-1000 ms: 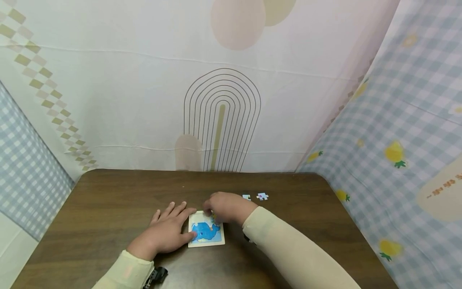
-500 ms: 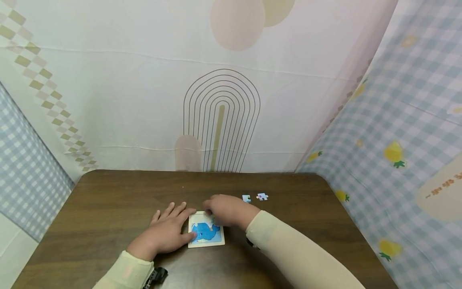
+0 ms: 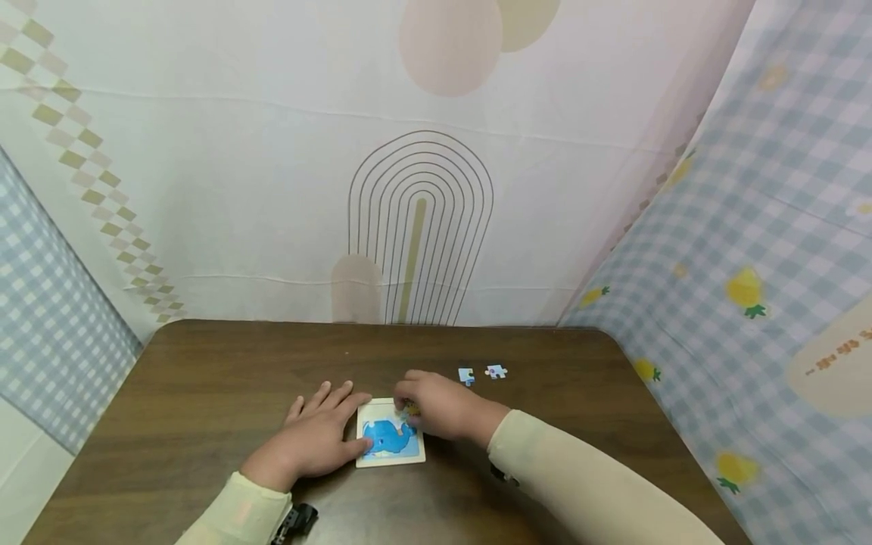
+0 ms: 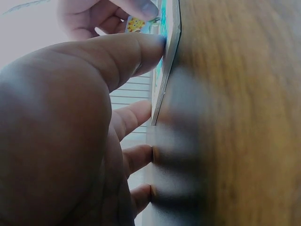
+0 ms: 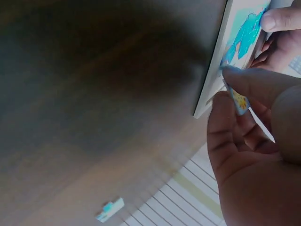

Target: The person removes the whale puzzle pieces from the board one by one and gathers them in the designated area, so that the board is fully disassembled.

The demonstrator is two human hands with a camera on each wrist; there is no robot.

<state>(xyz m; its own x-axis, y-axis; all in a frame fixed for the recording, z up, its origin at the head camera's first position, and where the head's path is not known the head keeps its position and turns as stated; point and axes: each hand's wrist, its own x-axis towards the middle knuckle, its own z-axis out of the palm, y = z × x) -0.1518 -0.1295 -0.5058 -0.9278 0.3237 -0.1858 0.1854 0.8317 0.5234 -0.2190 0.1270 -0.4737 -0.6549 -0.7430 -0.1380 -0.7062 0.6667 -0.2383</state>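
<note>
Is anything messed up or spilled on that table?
Nothing looks spilled or broken. Only two loose puzzle pieces stand out, lying on the table apart from the whale puzzle. The right hand pinches a yellow-patterned piece. It probably just isn't finished.

a yellow-printed piece [image 5: 241, 100] tilts at a corner of the whale puzzle [image 3: 378, 403]; two loose pieces [image 3: 496, 372] lie nearby.

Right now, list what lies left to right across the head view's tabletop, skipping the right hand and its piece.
Left hand, whale puzzle, blue-and-green loose piece, pale loose piece.
</note>
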